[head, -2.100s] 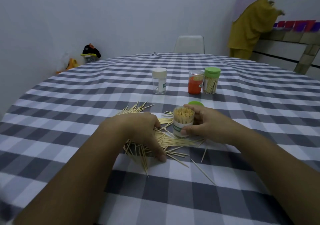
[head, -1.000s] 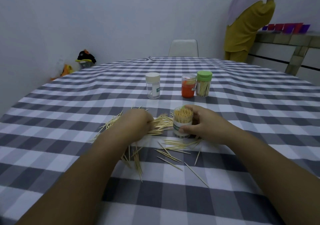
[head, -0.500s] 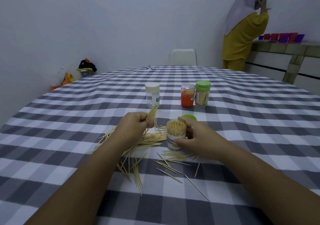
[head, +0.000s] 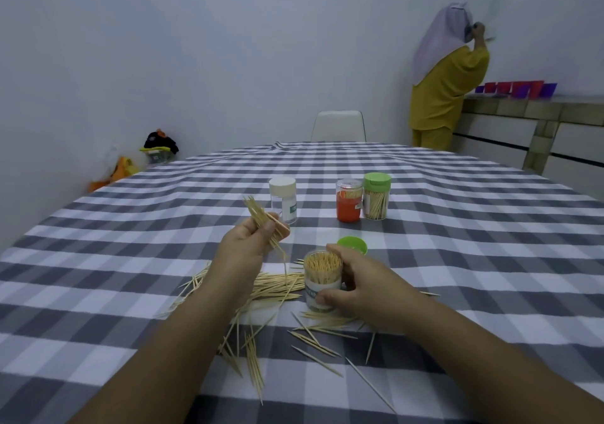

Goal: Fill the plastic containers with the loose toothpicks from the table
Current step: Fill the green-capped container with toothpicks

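Note:
My left hand (head: 246,243) is raised above the table and pinches a bundle of toothpicks (head: 261,217) that fans up and left. My right hand (head: 359,288) grips an open clear container (head: 322,279), upright on the cloth and packed with toothpicks. Loose toothpicks (head: 277,288) lie in a pile left of that container, and more are scattered toward the near edge. A green lid (head: 353,244) lies just behind the container. Farther back stand a white-capped container (head: 283,199), an orange one (head: 349,204) and a green-capped one (head: 377,196).
The table carries a grey and white checked cloth (head: 457,243). A white chair (head: 338,126) stands at its far side. A person in yellow (head: 447,90) stands at a counter at the back right. Bags (head: 160,145) lie on the floor by the left wall.
My left hand has gathered toothpicks from the pile and lifted them off the table. My right hand has stayed on the open container. The view has tilted upward.

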Tool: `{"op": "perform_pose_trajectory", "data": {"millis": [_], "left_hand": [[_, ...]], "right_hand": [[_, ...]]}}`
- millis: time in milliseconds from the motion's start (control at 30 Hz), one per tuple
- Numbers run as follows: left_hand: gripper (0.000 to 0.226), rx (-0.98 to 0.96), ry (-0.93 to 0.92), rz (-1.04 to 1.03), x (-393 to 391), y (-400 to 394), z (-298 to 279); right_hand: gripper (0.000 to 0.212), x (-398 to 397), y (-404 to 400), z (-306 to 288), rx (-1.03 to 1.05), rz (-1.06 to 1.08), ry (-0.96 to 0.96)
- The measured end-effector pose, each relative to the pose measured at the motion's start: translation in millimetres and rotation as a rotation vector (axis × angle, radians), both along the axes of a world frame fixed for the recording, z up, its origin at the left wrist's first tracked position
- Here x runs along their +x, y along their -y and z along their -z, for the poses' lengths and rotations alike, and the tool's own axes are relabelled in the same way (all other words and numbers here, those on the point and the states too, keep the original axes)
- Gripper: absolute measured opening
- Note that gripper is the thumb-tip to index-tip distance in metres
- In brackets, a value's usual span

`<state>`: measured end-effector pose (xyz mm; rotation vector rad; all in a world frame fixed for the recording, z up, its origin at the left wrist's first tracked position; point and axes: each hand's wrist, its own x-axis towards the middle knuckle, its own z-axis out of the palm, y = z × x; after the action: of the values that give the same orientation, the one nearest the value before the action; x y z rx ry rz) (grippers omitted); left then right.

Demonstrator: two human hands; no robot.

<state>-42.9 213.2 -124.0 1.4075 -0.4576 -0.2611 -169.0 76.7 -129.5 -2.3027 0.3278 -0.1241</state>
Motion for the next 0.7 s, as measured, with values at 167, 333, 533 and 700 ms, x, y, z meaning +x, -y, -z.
{"op": "perform_pose_trajectory", "data": {"millis": [167, 333, 533, 700], "left_hand": [[0.02, -0.169, -0.03, 0.029, -10.4, 5.8, -5.5], [0.02, -0.136, 0.107, 0.025, -25.9, 9.9, -5.6], [0.022, 0.09, 0.245, 0.101, -34.4, 13.0, 1.8], [0.021, 0.204, 0.277, 0.155, -33.8, 15.7, 4.6]], "right_hand": [[0.082, -0.1, -2.1, -2.4, -0.011, -0.011, -0.004], [0.078, -0.7, -3.8, -2.7, 0.006, -0.025, 0.025], [0.071, 0.6, -4.5, 1.3, 0.045, -0.034, 0.066], [0.059, 2.2, -1.5, 4.2, 0.051, -0.046, 0.076]]}}
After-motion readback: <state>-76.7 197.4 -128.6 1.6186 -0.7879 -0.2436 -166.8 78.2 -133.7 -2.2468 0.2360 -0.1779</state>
